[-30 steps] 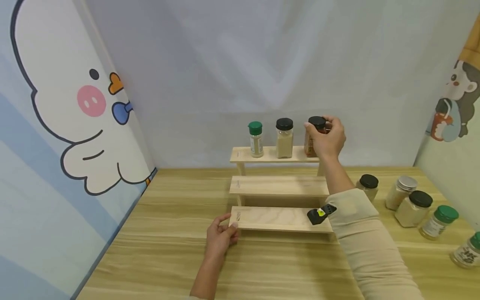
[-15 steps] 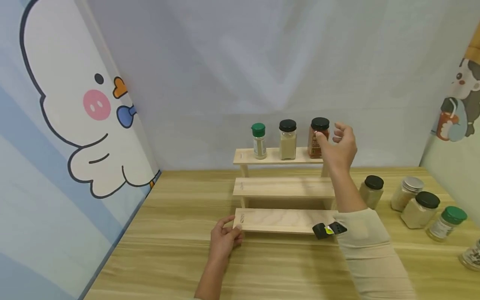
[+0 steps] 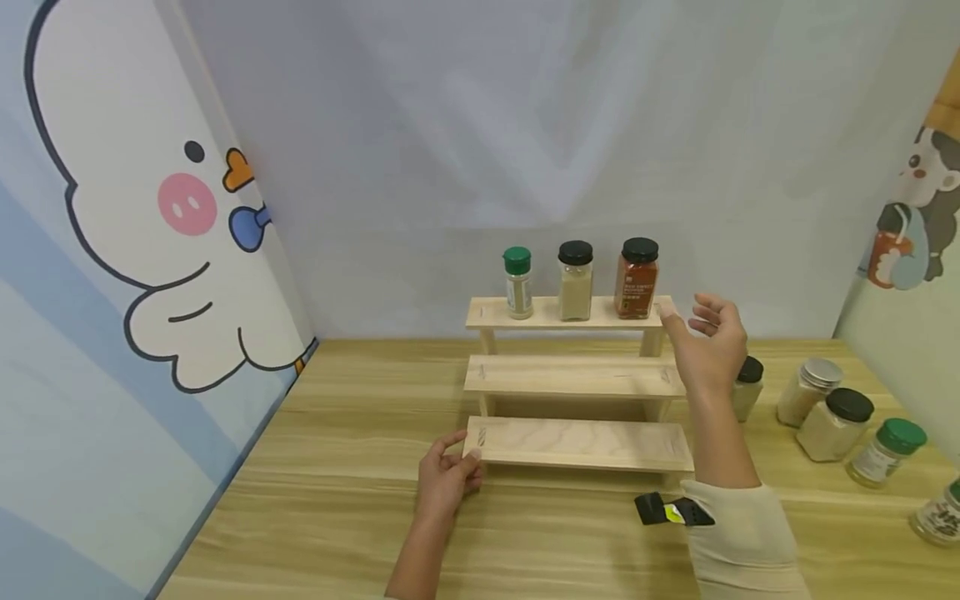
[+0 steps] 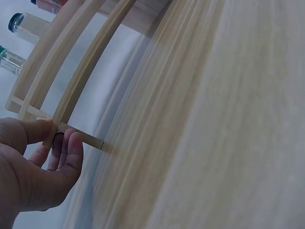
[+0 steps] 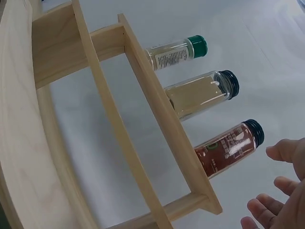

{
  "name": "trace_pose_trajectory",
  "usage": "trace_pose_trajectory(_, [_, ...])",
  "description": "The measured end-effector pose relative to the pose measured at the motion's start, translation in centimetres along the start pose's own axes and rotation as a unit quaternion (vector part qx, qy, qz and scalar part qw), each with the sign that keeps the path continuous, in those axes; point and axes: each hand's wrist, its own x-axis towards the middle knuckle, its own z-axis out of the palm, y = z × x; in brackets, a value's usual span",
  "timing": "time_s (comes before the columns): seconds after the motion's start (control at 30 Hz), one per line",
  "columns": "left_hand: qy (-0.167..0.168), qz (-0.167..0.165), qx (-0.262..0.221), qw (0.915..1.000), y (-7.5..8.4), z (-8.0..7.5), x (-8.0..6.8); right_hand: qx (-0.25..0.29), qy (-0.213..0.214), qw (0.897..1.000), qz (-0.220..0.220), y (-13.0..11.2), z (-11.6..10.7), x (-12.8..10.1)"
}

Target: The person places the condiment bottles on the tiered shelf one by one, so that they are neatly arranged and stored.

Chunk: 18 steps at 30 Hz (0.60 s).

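Red, upright, black-lidded jar (image 3: 635, 292), right fingers (image 5: 264, 210) wide, left fingers (image 4: 74, 150) around wooden rack (image 3: 573, 375).

Your head camera looks forward and down over the rack (image 3: 570, 377); your wrist views, nearer and tilted, share its jars (image 3: 576, 296) from opposite ends.

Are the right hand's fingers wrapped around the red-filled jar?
No, the head view shows the right hand apart from the red-filled jar, with a gap between.

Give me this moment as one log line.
left hand: grips left end of bottom shelf | right hand: holds nothing, right of red spice jar | top shelf: green-capped shaker, tan spice jar, red spice jar, upright
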Motion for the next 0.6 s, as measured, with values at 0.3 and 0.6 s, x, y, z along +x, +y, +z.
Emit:
trace_pose_trajectory(0.3, [0.009,0.005,0.002,0.9999,-0.1,0.2,0.0,0.008,0.019,0.999,0.032,2.4,-2.5,-0.3])
trace_pose_trajectory(0.6, [0.005,0.0,0.014,0.9999,-0.3,0.2,0.1,0.081,0.059,0.994,0.033,5.6,-4.2,-0.5])
